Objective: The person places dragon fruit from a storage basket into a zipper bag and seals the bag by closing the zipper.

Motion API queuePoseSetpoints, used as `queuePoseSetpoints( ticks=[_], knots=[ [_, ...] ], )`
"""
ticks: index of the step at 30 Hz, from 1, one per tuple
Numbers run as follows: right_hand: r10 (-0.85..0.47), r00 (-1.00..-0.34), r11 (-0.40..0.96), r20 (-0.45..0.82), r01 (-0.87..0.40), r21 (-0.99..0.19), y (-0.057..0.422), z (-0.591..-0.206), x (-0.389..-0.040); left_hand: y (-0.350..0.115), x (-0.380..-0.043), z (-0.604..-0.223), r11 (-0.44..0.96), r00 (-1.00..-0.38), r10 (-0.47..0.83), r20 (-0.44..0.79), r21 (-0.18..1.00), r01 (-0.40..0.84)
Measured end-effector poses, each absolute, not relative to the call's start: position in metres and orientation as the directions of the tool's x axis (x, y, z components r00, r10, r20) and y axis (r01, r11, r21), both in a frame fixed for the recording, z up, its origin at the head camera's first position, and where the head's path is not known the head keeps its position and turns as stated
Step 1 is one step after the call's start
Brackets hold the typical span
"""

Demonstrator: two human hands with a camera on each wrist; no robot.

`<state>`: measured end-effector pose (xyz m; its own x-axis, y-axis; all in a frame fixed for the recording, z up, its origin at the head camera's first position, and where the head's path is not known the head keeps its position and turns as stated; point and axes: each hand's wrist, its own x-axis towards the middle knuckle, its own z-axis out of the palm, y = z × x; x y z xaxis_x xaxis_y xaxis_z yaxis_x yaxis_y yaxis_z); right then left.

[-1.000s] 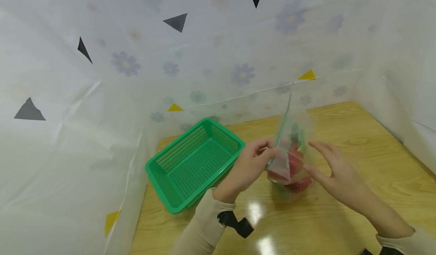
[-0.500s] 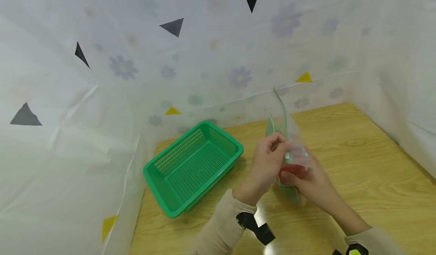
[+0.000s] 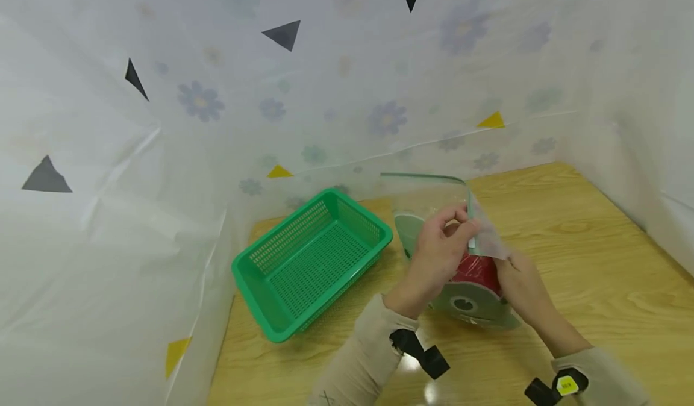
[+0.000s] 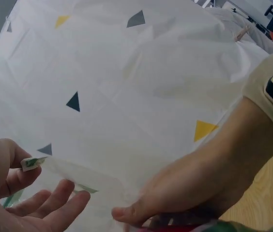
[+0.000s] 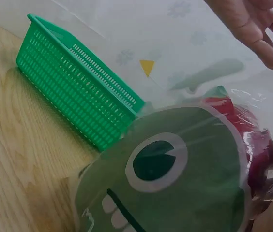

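A clear zip bag [image 3: 479, 312] with a green cartoon face printed on it and something red [image 3: 477, 271] inside stands over the table. My left hand [image 3: 439, 252] pinches the bag's top edge by the green seal strip [image 3: 428, 177]; in the left wrist view a small white and green tab [image 4: 31, 163] shows between thumb and forefinger. Lower down, my right hand [image 3: 526, 288] grips the bag's right side, its fingers partly behind the plastic. The printed eye [image 5: 154, 163] faces the right wrist camera, and the red contents [image 5: 252, 145] show at the bag's side.
A green plastic basket [image 3: 255, 315] with perforated walls sits left of the bag on the wooden table [image 3: 564, 225]. White sheeting [image 3: 347, 62] with flowers and taped triangles rises behind and at both sides.
My right hand, apart from the bag a second ago, has come in and taken hold of its side. The bag has turned, its printed face now showing, while my left hand moved right with the edge.
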<state>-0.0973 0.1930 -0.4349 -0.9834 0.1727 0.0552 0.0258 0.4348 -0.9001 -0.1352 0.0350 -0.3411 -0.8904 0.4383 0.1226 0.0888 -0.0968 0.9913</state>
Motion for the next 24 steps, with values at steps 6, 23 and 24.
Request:
queuePoseSetpoints(
  ticks=[6, 23, 24],
  knots=[
    [0.085, -0.993, 0.403, 0.082, -0.041, -0.914, 0.207, -0.434, -0.103, 0.024, -0.146, -0.347, 0.017, -0.823, 0.558, 0.105, 0.99, 0.137],
    [-0.062, -0.983, 0.122, -0.174, 0.165, -0.979, 0.241, -0.447, -0.126, -0.018, -0.152, -0.416, 0.504, -0.875, 0.406, 0.265, 0.734, 0.456],
    [-0.062, -0.98, 0.127, -0.187, 0.178, -0.976, 0.242, -0.449, -0.129, -0.017, -0.149, -0.419, 0.539, -0.869, 0.422, 0.259, 0.699, 0.47]
  ],
)
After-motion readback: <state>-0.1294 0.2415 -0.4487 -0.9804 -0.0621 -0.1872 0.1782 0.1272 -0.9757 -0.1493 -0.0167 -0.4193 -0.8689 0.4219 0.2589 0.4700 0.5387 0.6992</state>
